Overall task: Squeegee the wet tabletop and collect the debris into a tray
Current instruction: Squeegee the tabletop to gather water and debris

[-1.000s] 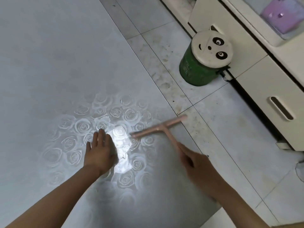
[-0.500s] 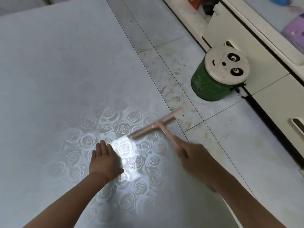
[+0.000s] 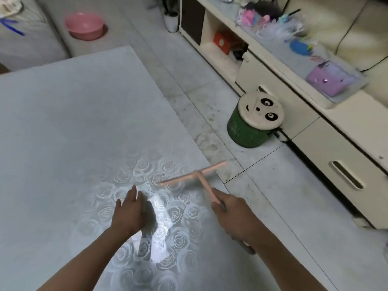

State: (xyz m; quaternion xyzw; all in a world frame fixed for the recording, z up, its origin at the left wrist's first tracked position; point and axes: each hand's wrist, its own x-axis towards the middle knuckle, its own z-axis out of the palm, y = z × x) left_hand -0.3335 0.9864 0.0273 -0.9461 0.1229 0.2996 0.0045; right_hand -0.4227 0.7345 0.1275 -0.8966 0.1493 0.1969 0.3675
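A grey tabletop (image 3: 69, 127) with a rose pattern fills the left of the head view; its near part shines with glare. My right hand (image 3: 233, 215) grips the handle of a pink T-shaped squeegee (image 3: 194, 176), whose blade lies near the table's right edge, one end reaching past it. My left hand (image 3: 130, 208) rests flat on the tabletop, fingers straight, just left of the blade. I see no tray and cannot make out debris.
A green bin with a panda-face lid (image 3: 255, 120) stands on the tiled floor right of the table. A cream cabinet (image 3: 327, 143) with cluttered top runs along the right. A pink basin (image 3: 85, 25) sits on the floor far behind the table.
The view has lifted, showing the far table edge, the basin and the cabinet. The squeegee and both hands keep nearly the same places on the table.
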